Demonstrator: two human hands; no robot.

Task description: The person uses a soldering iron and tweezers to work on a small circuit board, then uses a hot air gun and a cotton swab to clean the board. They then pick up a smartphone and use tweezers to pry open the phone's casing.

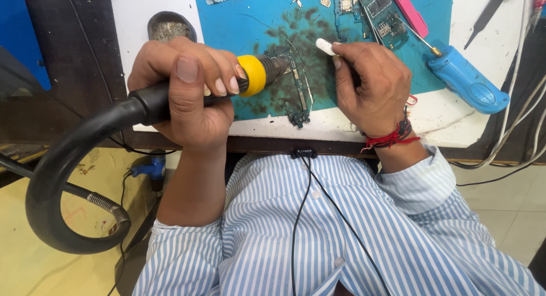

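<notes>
Head view: the left hand is wrapped tight around a black hot-air tool with a yellow collar, its thick black hose looping off to the left. The nozzle points at a small dark circuit board lying on a stained blue work mat. The right hand pinches a small white tool just above that board. Well to the right lies a blue electric screwdriver.

Yellow-collared black hot-air tool, stained teal mat, blue screwdriver.
</notes>
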